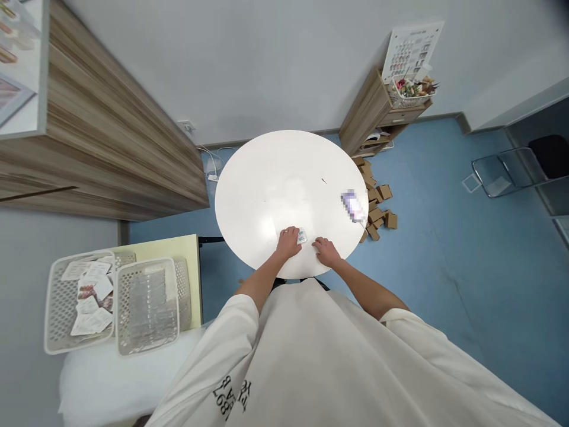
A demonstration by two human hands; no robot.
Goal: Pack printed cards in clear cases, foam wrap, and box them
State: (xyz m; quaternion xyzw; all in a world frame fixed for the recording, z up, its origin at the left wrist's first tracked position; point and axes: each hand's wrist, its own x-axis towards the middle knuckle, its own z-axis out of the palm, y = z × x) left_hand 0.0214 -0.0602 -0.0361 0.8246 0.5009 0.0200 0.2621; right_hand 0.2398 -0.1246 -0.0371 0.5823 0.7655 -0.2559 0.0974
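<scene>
A small flat whitish case [302,236] with blue-grey markings lies near the front of the round white table [249,190]. My left hand [288,242] grips its left side, fingers bent along the far edge and thumb close to the near one. Part of the case is hidden under that hand, and what the markings say is too small to read. To the right, apart from the case, my right hand [327,251] rests on the tabletop with its fingers loosely spread and nothing visible in them.
A blurred-out phone-like device [353,206] with a cable lies at the table's right edge. A thin dark piece [324,180] is farther back. Small brown boxes [377,213] cover the floor at right. Baskets [146,308] stand on the left; a wooden cabinet [120,130] rises behind them.
</scene>
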